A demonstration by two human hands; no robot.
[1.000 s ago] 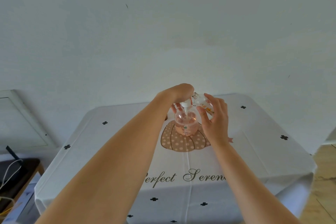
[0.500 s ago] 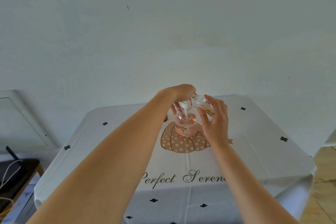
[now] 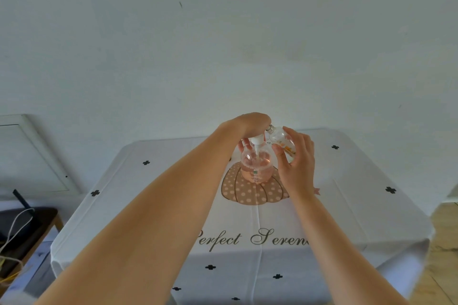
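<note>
Round clear pump bottle (image 3: 256,168) of pink liquid is standing in the middle of the white-clothed bench (image 3: 148,193). Left hand (image 3: 255,122) is curling over its white pump top (image 3: 256,141). Right hand (image 3: 297,161), at the bottle's 3 o'clock, is holding a small clear glass bottle (image 3: 280,137), tilting its neck toward 10 o'clock, just beside the pump.

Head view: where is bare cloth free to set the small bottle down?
Free: tablecloth right of the right hand, out to the cross marks; also left of the pumpkin print. Crowded: centre, where left hand, pump bottle and small bottle meet.
</note>
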